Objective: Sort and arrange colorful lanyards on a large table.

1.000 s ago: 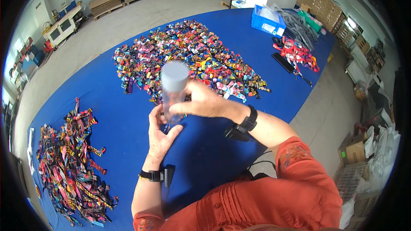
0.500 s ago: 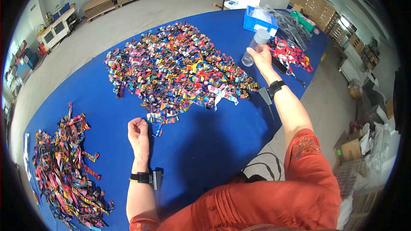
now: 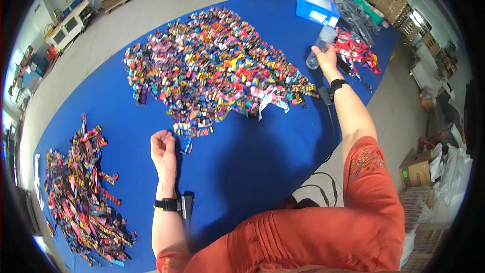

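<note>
My right hand [image 3: 327, 56], at the far right of the table, is closed round a clear plastic bottle [image 3: 320, 46] with a pale, wide top. The bottle leans a little, and I cannot tell whether its base touches the table. My left hand [image 3: 163, 146] is by the near edge of a large heap of colourful patterned fabric straps [image 3: 212, 65], its fingers curled together. What those fingers hold, if anything, is hidden. Beside them, a blue-ended strap [image 3: 187, 144] sticks out of the heap. A white-and-pink strap [image 3: 270, 98] lies along the heap's right edge.
Another pile of patterned straps [image 3: 86, 192] lies at the left on the blue table [image 3: 242, 167]. At the far right are a blue bin [image 3: 309, 9], red straps [image 3: 356, 50], grey plastic strips [image 3: 351, 15] and a green bundle [image 3: 369, 11]. Cartons [image 3: 417, 169] stand beyond the table's right side.
The whole view has shifted slightly. My right hand has moved a little to the right with the bottle, closer to the red straps. My left hand stays by the heap, fingers still curled.
</note>
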`<state>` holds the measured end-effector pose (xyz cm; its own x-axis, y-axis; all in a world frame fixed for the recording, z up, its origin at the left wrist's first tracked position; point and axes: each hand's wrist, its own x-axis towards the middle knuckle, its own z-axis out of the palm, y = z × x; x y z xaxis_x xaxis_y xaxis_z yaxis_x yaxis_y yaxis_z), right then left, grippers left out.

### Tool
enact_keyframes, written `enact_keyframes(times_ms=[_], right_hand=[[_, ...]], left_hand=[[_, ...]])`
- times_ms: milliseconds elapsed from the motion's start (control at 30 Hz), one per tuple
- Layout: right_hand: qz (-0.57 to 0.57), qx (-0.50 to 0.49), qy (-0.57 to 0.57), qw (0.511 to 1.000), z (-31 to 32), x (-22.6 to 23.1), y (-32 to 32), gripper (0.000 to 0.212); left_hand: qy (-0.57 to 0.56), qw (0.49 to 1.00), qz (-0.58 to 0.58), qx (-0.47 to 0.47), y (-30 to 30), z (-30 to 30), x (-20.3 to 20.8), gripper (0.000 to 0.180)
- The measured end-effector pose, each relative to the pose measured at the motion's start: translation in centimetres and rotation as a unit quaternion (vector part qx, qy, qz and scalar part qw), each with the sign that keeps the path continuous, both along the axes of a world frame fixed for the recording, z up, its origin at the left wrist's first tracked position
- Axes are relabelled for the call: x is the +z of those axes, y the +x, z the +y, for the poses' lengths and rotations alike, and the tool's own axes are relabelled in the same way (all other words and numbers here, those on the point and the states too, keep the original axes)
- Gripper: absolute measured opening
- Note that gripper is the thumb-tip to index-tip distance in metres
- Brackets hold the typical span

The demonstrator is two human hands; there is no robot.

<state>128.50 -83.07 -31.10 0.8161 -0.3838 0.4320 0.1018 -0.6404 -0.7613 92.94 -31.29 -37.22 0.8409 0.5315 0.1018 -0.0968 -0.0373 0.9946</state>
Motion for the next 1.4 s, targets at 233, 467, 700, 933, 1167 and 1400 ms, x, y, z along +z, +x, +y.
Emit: enact_keyframes(times_ms=[233,467,700,933,1167,1400], right_hand=[[-0.009,0.086,0.065,0.994,-2.7,-0.6,1.3,0.072],[-0.077,-0.026,0.064,0.995,-1.8,0.0,-0.3,0.048],[0.032,0.019,-0.074,0.997,3.0,-0.8,-1.9,0.047],[0.12,-0.035,-0.056,0.991,3.6,0.9,-4.4,0.103],[0.133,0.051,-0.29,0.946,3.5,-0.5,-0.8,0.061],[0.178,0.054,-0.447,0.875,5.7,2.0,0.4,0.052]], left_hand=[[-0.002,1.0,-0.003,0.001,0.5,-0.4,-0.1,0.021],[0.012,1.0,-0.001,0.008,0.2,-0.3,0.6,0.023],[0.059,0.998,0.002,0.023,-0.6,0.5,0.2,0.021],[0.05,0.999,-0.018,-0.001,-0.1,0.1,-0.4,0.021],[0.053,0.999,0.009,-0.006,0.3,-0.4,0.2,0.019],[0.037,0.999,0.017,-0.009,-0.1,-0.8,1.3,0.02]])
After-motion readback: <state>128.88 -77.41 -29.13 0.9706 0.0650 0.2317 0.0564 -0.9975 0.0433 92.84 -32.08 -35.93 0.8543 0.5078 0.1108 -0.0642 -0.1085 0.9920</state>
